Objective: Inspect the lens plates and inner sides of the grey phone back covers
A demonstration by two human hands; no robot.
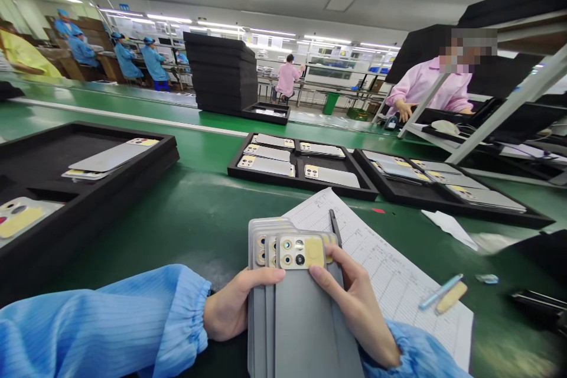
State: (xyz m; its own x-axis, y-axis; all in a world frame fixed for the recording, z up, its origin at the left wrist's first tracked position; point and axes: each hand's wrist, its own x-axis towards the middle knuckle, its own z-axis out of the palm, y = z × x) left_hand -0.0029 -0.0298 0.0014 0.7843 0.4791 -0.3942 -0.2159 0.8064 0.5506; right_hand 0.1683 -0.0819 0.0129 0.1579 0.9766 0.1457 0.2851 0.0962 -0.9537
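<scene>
Several grey phone back panels lie fanned in a stack between my hands, with camera cut-outs and yellow film at their upper ends. My left hand grips the stack's left side, its thumb laid across the top panel just under the camera area. On the other side my right hand holds the top panel's right edge, thumb on the front and fingers curled behind. Under and beyond the stack is a printed sheet with handwriting. A black pen rests on it, partly hidden by the panels.
Black foam trays with panels stand at the left, centre and right of the green table. A tall stack of black trays rises behind. A light-blue pen lies on the sheet. A person in pink works across.
</scene>
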